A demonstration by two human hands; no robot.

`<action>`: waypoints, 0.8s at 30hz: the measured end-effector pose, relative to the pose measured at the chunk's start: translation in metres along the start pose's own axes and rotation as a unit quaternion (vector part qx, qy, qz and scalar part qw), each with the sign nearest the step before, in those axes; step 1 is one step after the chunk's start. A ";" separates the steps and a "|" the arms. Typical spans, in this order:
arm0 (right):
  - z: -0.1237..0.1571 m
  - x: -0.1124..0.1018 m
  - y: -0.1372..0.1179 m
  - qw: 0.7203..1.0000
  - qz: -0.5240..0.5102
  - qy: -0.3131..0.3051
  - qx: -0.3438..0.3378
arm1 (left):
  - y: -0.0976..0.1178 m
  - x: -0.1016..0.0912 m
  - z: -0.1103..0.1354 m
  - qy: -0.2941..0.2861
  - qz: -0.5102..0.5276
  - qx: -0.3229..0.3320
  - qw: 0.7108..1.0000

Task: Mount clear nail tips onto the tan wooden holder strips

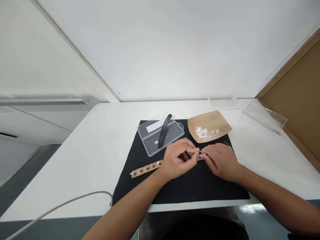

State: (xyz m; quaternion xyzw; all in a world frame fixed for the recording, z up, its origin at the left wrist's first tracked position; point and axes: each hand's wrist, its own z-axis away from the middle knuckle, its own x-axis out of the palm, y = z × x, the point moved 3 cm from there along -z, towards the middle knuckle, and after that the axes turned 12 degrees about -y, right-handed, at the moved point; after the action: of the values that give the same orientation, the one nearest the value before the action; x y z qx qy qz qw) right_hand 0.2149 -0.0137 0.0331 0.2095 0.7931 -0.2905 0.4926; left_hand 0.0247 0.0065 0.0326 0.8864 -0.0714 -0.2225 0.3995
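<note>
Over the black mat, my left hand and my right hand come together with their fingertips almost touching. Thumb and fingers of the left pinch something tiny and pale that I cannot make out. A thin, short silver metal piece sticks out of the right hand's closed fingertips towards the left. Beneath both hands runs a tan strip with several round metal pieces on it. Its middle is hidden by the left hand, and a short part shows between the hands.
Behind the hands lies an open clear plastic case with a curved black bar across it. A brown paper tray with small white bits stands to its right. Clear plastic boxes are farther right; a white cable runs front left.
</note>
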 end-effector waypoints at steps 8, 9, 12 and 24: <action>0.001 0.005 -0.005 1.000 0.018 -0.013 0.009 | 0.004 0.001 -0.002 0.012 -0.062 -0.002 0.998; 0.001 0.005 -0.006 1.000 0.017 -0.020 0.011 | 0.004 0.001 -0.002 0.013 -0.067 -0.003 0.998; 0.002 0.007 -0.008 0.999 0.012 -0.040 0.020 | 0.004 0.002 -0.002 0.012 -0.067 -0.010 0.998; 0.005 0.009 -0.009 0.994 -0.040 -0.085 0.050 | 0.002 0.003 -0.001 -0.007 0.007 -0.078 0.997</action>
State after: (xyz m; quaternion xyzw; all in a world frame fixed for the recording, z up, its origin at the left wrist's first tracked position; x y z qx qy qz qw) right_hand 0.2083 -0.0232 0.0257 0.1766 0.7405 -0.3662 0.5351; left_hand 0.0280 0.0048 0.0341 0.8505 -0.0626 -0.2311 0.4682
